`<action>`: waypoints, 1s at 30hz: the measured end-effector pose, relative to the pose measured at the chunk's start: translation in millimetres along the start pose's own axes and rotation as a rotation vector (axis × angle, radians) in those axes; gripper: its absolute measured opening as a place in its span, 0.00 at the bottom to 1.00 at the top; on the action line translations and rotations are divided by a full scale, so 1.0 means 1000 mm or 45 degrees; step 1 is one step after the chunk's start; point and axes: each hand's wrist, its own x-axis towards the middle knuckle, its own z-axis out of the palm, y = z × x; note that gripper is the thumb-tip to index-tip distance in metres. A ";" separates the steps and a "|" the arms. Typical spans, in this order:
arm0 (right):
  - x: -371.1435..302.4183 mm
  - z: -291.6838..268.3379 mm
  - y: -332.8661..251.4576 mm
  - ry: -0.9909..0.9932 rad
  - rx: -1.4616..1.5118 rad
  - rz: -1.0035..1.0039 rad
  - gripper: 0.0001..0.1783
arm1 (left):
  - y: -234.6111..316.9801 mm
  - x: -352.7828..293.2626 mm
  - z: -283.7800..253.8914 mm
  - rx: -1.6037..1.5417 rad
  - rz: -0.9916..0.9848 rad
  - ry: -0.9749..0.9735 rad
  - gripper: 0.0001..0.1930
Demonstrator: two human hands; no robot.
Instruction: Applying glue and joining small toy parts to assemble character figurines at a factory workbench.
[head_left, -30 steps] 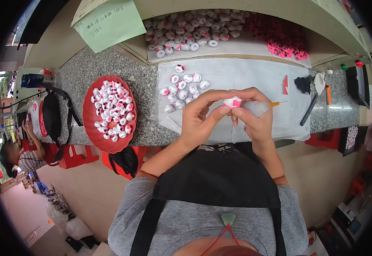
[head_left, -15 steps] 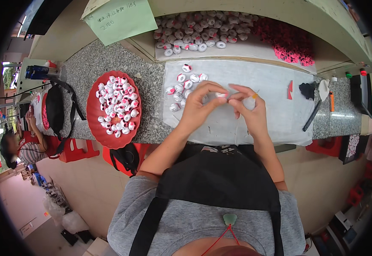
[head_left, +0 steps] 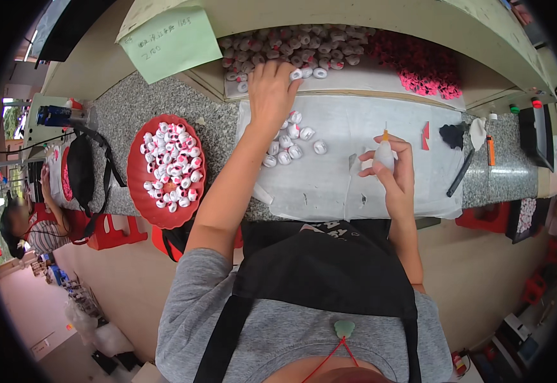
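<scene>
My left hand [head_left: 272, 89] reaches to the shelf, its fingers bent down over a heap of small white rounded pieces [head_left: 329, 45] with pink patches. The thumb stands apart from the fingers, and one white piece [head_left: 296, 75] lies in the gap by its tip; the fingertips are partly hidden. In my right hand [head_left: 398, 172] is a small white squeeze bottle [head_left: 385, 155] with an orange collar and a thin needle pointing up. Several white rounded pieces [head_left: 284, 142] sit on the pale work sheet [head_left: 368, 121], and a single one [head_left: 320, 147] lies apart from them.
A red scalloped tray [head_left: 139, 204] full of white-and-pink pieces stands at the left. Pink-red bits [head_left: 428, 70] fill the shelf's right side. A black pen-like tool [head_left: 459, 173] and an orange stick [head_left: 490, 151] lie right. A green note [head_left: 171, 43] hangs at upper left.
My hands have parted. The left has moved away to the heap on the shelf; the piece between them now lies on the sheet. The right stays over the sheet with the bottle upright.
</scene>
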 end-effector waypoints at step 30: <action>-0.015 0.014 -0.048 0.085 -0.370 -0.877 0.22 | 0.071 -0.060 -0.079 -2.525 -0.677 -0.274 0.18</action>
